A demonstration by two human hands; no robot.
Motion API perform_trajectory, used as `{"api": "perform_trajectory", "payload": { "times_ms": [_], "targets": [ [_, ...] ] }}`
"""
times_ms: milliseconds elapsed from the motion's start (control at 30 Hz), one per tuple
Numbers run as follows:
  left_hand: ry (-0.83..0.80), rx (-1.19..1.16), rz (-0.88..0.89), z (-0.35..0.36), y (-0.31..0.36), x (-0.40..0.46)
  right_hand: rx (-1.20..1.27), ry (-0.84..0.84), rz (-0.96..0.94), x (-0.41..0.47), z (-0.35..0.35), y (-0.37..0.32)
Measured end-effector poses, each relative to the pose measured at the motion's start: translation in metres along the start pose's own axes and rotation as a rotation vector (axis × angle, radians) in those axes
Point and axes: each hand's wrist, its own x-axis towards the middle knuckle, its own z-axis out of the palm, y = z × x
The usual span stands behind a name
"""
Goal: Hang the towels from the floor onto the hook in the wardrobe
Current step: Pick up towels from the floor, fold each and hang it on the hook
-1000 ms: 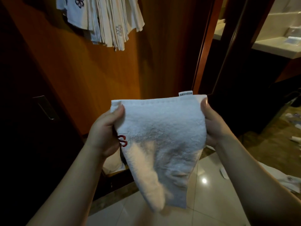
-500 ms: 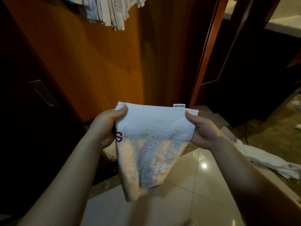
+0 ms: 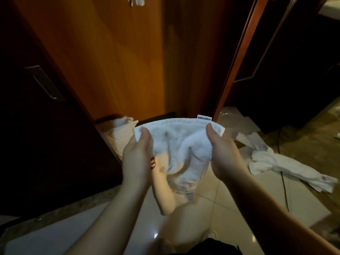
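Currently the left hand [image 3: 136, 159] and right hand [image 3: 223, 157] are pinching the white towel's [image 3: 181, 144] top corners. Its bunched, sagging middle is risking slipping off the hook.

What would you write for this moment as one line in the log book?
step: readying towel | left hand: grips white towel | right hand: grips other top corner | another towel: on floor | hanging: not yet

This looks like a hotel room or home dressing area: an open wardrobe [image 3: 114, 57] with warm wooden panels, a dark door with a metal handle [image 3: 45, 83], glossy floor tiles [image 3: 230, 208] and white towels [image 3: 287, 162] strewn about (more hang at the top edge).
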Motion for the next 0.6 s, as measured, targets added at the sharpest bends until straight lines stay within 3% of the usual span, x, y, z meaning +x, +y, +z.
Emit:
{"api": "perform_trajectory", "payload": {
  "times_ms": [167, 333, 467, 600],
  "targets": [
    [-0.011, 0.113, 0.164, 0.015, 0.002, -0.041, -0.129, 0.027, -0.137, -0.03, 0.029, 0.006],
    [-0.173, 0.051, 0.175, 0.028, 0.009, -0.064, -0.108, -0.244, -0.201, -0.045, 0.038, 0.008],
    [-0.301, 0.016, 0.132, 0.03, 0.009, -0.064, -0.062, -0.371, -0.182, -0.044, 0.038, 0.002],
    [-0.484, -0.063, -0.041, 0.022, 0.015, -0.053, -0.021, -0.487, -0.115, -0.039, 0.033, -0.006]
  ]
}}
